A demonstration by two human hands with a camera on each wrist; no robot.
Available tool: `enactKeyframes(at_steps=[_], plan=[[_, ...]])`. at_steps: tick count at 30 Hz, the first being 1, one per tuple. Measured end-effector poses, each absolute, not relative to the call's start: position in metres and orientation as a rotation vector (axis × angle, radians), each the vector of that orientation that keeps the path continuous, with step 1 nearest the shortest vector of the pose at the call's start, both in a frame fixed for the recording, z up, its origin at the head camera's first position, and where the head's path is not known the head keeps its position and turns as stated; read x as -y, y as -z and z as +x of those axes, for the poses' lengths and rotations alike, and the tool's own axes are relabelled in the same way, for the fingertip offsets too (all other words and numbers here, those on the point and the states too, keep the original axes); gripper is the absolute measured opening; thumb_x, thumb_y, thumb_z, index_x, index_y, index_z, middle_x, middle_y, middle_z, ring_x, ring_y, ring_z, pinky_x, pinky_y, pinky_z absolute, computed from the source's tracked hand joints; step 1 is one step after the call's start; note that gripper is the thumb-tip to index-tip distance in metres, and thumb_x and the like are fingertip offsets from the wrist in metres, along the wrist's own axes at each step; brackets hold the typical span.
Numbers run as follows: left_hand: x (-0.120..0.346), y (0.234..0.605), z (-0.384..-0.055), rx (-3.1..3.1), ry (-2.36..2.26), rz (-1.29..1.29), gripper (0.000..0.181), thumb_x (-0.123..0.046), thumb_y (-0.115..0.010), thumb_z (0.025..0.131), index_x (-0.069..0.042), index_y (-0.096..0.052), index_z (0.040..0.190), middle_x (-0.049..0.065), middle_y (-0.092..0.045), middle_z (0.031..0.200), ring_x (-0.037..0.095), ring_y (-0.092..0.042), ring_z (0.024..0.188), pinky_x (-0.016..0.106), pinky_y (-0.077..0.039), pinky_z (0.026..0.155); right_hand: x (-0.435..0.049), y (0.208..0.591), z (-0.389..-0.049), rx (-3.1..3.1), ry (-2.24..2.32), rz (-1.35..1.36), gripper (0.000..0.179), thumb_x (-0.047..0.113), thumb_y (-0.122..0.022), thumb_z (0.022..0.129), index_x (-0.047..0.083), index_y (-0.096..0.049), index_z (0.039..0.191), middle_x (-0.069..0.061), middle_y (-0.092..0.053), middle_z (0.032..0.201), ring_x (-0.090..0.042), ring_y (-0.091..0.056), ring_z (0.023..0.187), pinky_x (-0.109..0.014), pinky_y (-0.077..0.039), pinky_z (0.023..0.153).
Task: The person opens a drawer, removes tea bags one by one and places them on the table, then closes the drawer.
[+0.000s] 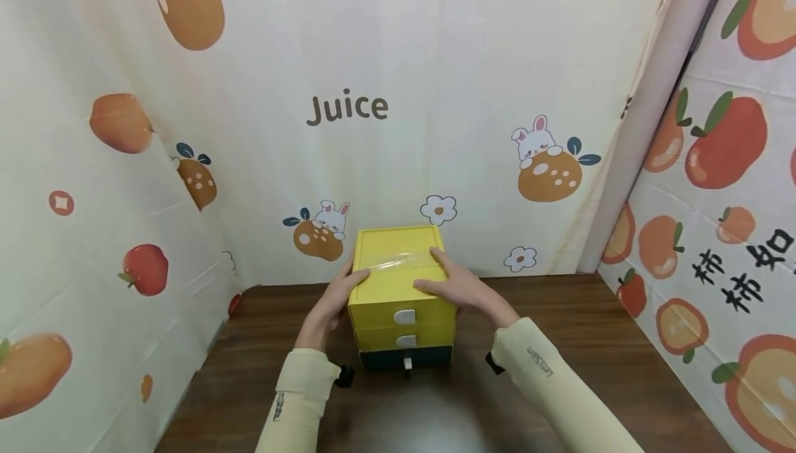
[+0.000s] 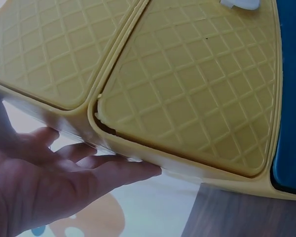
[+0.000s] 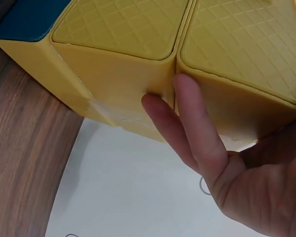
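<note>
A small yellow drawer box (image 1: 392, 287) stands on the table, with clear tape (image 1: 401, 260) across its top. Its two upper drawers (image 2: 187, 89) have yellow fronts with a diamond pattern, while the lowest drawer (image 1: 404, 358) is dark teal. White pull tabs (image 1: 405, 316) show on the fronts. My left hand (image 1: 332, 300) presses the left side, its thumb over the top edge and its fingers stretched along the side. On the other side, my right hand (image 1: 463, 287) has its thumb on the top and two straight fingers (image 3: 200, 118) against the wall.
The box rests on a dark brown wooden table (image 1: 541, 342). A pale printed curtain (image 1: 435, 128) with fruit and rabbits hangs close behind it. More printed cloth (image 1: 684, 184) lines the right side, and a similar sheet (image 1: 93, 232) the left.
</note>
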State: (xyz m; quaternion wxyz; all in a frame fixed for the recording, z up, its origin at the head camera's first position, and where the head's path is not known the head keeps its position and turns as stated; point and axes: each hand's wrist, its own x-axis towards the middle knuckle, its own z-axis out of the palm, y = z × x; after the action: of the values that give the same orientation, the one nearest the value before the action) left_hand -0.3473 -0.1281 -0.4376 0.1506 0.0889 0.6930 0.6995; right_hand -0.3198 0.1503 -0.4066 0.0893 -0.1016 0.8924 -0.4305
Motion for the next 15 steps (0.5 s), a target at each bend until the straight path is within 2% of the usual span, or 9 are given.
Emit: enactKeyframes(at_steps=[1,4,8,11,13,15], plan=[[0.127,0.439,-0.349,-1.996,-2.007,0.251,0.073,-0.034,-0.050,0.103,-0.035,-0.001,0.156,0.017,-0.031,0.150,0.025,-0.064,0.087,0.037,-0.053,0.073,-0.151,0.408,-0.321,-2.668,1.269,-0.308,0.099,0.067,-0.063,0.081,0.027,-0.014,0.157,-0.010,-0.026,0.156,-0.032,-0.045,0.122,-0.049,-0.051,0.075],[0.125,0.440,-0.351,-1.996,-2.022,0.240,0.073,-0.038,-0.053,0.101,-0.039,-0.005,0.156,0.015,-0.032,0.149,0.026,-0.064,0.088,0.038,-0.054,0.074,-0.153,0.410,-0.324,-2.690,1.258,-0.292,0.098,0.068,-0.062,0.082,0.029,-0.014,0.157,-0.010,-0.028,0.155,-0.033,-0.049,0.118,-0.052,-0.051,0.076],[0.124,0.440,-0.352,-2.006,-2.039,0.228,0.075,-0.042,-0.055,0.099,-0.039,-0.006,0.156,0.013,-0.032,0.150,0.027,-0.064,0.091,0.039,-0.054,0.074,-0.148,0.411,-0.321,-2.786,1.233,-0.274,0.090,0.067,-0.057,0.086,0.027,-0.018,0.157,-0.009,-0.032,0.154,-0.035,-0.048,0.123,-0.056,-0.046,0.088],[0.125,0.440,-0.351,-2.033,-2.040,0.203,0.076,-0.043,-0.055,0.098,-0.040,-0.006,0.156,0.011,-0.029,0.151,0.027,-0.063,0.090,0.039,-0.054,0.073,-0.142,0.414,-0.313,-3.015,1.157,-0.303,0.077,0.063,-0.047,0.093,0.021,-0.028,0.155,-0.010,-0.038,0.150,-0.033,-0.043,0.130,-0.056,-0.038,0.099],[0.126,0.440,-0.350,-2.043,-2.034,0.186,0.076,-0.044,-0.055,0.098,-0.041,-0.006,0.156,0.012,-0.031,0.150,0.027,-0.064,0.088,0.039,-0.054,0.071,-0.138,0.421,-0.304,-3.243,1.083,-0.389,0.069,0.059,-0.043,0.097,0.016,-0.038,0.150,-0.014,-0.046,0.143,-0.035,-0.050,0.122,-0.056,-0.043,0.093],[0.126,0.440,-0.350,-2.023,-2.029,0.175,0.075,-0.044,-0.055,0.098,-0.043,-0.007,0.155,0.014,-0.033,0.148,0.027,-0.064,0.087,0.040,-0.055,0.071,-0.133,0.428,-0.289,-3.516,0.989,-0.514,0.063,0.054,-0.045,0.098,0.010,-0.049,0.142,-0.017,-0.052,0.132,-0.035,-0.053,0.112,-0.054,-0.047,0.086]])
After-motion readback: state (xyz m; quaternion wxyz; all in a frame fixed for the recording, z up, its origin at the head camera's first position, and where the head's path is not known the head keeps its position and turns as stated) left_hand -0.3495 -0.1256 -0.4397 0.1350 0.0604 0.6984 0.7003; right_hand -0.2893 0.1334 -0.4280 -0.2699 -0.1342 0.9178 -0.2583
